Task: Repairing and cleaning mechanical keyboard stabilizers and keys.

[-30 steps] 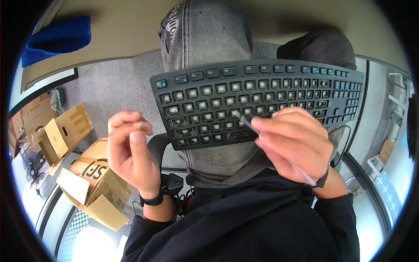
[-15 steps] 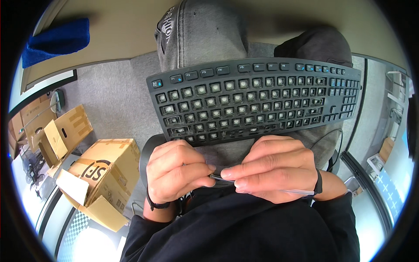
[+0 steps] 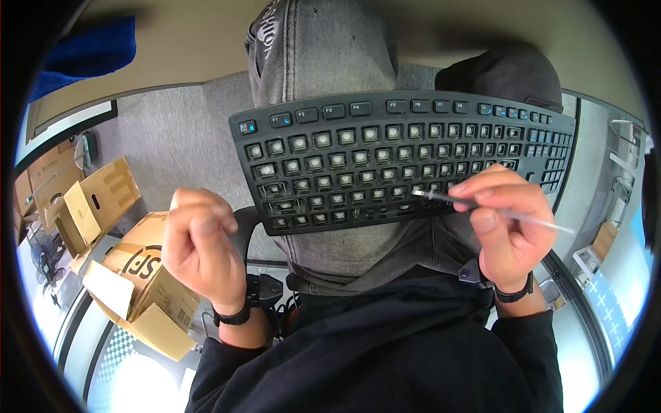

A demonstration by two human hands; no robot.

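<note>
A black keyboard (image 3: 375,155) lies across my lap. Its main block has bare pale switch seats where keycaps are off, while the top row and the right-hand keys still carry caps. In my right hand (image 3: 513,224), pinched between thumb and fingers, is a slim stick-shaped tool (image 3: 451,199) with a pale tip, dark middle and clear handle. Its tip points left over the keyboard's lower rows; I cannot tell whether it touches. Raised to the left of the keyboard, my left hand (image 3: 203,241) has its fingers curled together, slightly blurred. Whatever it may hold is hidden.
Open cardboard boxes (image 3: 155,275) stand on the floor at the left. Upper left, a blue cloth (image 3: 96,51) hangs over an edge. My knees in grey trousers (image 3: 337,55) reach under a tan surface. Black bands circle both wrists.
My hands, close together below the keyboard before, have parted. The left moved left and up; the right moved right and up, bringing the tool over the keys.
</note>
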